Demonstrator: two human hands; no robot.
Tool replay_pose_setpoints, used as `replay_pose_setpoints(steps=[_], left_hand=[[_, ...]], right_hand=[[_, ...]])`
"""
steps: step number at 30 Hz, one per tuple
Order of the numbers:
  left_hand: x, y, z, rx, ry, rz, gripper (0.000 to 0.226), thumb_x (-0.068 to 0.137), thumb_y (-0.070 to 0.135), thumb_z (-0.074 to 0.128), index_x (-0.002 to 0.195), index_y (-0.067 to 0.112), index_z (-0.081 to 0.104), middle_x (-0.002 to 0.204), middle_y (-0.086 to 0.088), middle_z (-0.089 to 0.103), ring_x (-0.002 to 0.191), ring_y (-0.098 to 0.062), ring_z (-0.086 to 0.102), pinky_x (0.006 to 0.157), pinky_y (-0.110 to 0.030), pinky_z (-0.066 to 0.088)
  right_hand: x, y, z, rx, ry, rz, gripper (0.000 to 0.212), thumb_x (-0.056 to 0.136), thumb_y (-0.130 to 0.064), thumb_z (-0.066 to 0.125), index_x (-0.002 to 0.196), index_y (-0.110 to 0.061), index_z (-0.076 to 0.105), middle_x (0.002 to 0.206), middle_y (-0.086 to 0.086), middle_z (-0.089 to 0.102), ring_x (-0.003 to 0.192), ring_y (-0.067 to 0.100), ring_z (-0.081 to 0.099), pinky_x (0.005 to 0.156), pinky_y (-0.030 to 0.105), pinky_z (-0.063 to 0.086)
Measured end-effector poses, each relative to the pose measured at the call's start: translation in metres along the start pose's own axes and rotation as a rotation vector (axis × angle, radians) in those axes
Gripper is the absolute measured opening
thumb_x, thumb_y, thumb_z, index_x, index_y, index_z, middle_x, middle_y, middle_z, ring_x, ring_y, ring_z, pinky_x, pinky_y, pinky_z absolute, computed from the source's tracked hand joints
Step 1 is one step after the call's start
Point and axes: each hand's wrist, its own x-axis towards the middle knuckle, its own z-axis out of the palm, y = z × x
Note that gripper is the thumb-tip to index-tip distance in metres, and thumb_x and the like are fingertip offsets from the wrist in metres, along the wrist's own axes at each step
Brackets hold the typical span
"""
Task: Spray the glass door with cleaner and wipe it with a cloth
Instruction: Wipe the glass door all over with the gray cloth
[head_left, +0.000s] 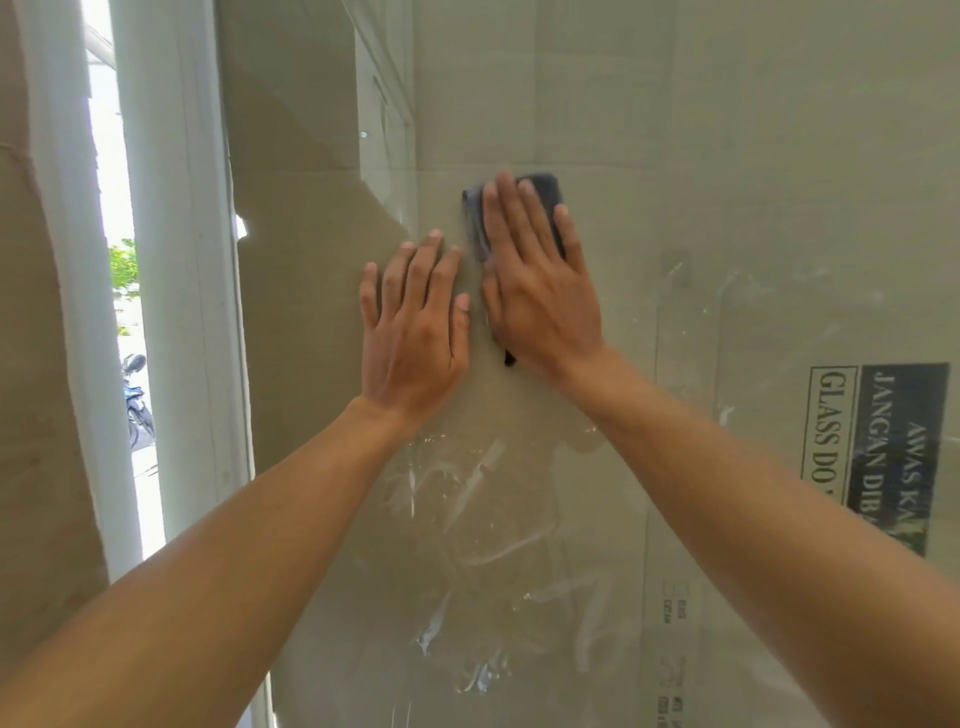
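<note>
Pressing flat at the centre of the frame: 2 hands on 1 glass door (623, 130).

Item 1, cloth (540, 208): dark grey, folded, long axis running up the pane and leaning slightly left; upper end above the fingertips, a small dark corner showing below the palm. Trapped between the right hand (540, 296) and the glass, just above frame centre.

Item 2, right hand: fingers extended and slightly spread, palm down on the cloth.

Item 3, left hand (415, 332): fingers extended, close together, flat on bare glass just beside the right, holding nothing.

Item 4, glass door: wet streaks in the lower centre; printed label (878, 457) at right edge, text turned sideways.

Item 5, white frame (176, 260), left.
</note>
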Motion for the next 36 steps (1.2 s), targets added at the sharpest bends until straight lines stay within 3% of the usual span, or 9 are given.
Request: replay_pose_setpoints(steps=[5,16,22,27,31,36], left_hand=[[0.006,0.007,0.005,0.054,-0.019,0.059,0.047,0.099,0.035,0.04,0.139,0.012,0.049,0.152,-0.011,0.039,0.14,-0.035,0.033,0.115,-0.053,0.02],[-0.002,0.027,0.015,-0.06,-0.026,0.208,0.047,0.1,0.029,0.044,0.142,0.008,0.047,0.153,-0.011,0.037,0.144,-0.032,0.027,0.119,-0.053,0.016],[-0.005,0.048,0.021,-0.081,-0.037,0.208,0.046,0.098,0.025,0.049,0.14,0.006,0.049,0.152,-0.014,0.038,0.143,-0.036,0.028,0.118,-0.053,0.014],[0.002,0.062,0.019,-0.12,-0.06,0.091,0.045,0.099,0.02,0.044,0.141,0.006,0.046,0.151,-0.013,0.039,0.144,-0.03,0.029,0.12,-0.05,0.013],[0.005,0.072,0.018,-0.113,-0.039,0.024,0.046,0.099,0.021,0.043,0.142,0.006,0.044,0.149,-0.012,0.042,0.141,-0.029,0.033,0.119,-0.048,0.014],[0.009,0.077,0.024,-0.014,-0.037,0.033,0.046,0.099,0.027,0.045,0.14,0.007,0.047,0.146,-0.015,0.045,0.137,-0.035,0.038,0.116,-0.052,0.021]], right_hand=[[0.011,0.03,-0.003,0.036,0.023,0.103,0.058,0.099,-0.023,0.032,0.154,-0.006,0.024,0.161,0.012,0.022,0.15,0.022,0.018,0.121,0.045,0.016],[-0.067,0.037,-0.005,0.008,0.061,0.234,0.059,0.097,-0.019,0.037,0.152,0.0,0.026,0.159,0.018,0.024,0.149,0.027,0.021,0.12,0.049,0.02],[-0.131,0.027,-0.01,0.032,-0.017,0.11,0.059,0.096,-0.018,0.036,0.152,-0.002,0.026,0.159,0.016,0.024,0.149,0.027,0.02,0.117,0.053,0.026],[-0.1,0.039,-0.01,0.047,-0.031,0.074,0.062,0.095,-0.018,0.042,0.153,-0.004,0.026,0.16,0.014,0.023,0.15,0.025,0.019,0.119,0.052,0.022],[-0.044,0.052,-0.009,0.029,-0.014,0.058,0.059,0.099,-0.027,0.03,0.153,-0.004,0.027,0.16,0.014,0.024,0.149,0.024,0.021,0.12,0.05,0.02],[-0.007,0.076,-0.01,0.03,-0.017,0.093,0.059,0.099,-0.024,0.029,0.154,-0.006,0.023,0.161,0.012,0.021,0.15,0.023,0.018,0.121,0.047,0.016]])
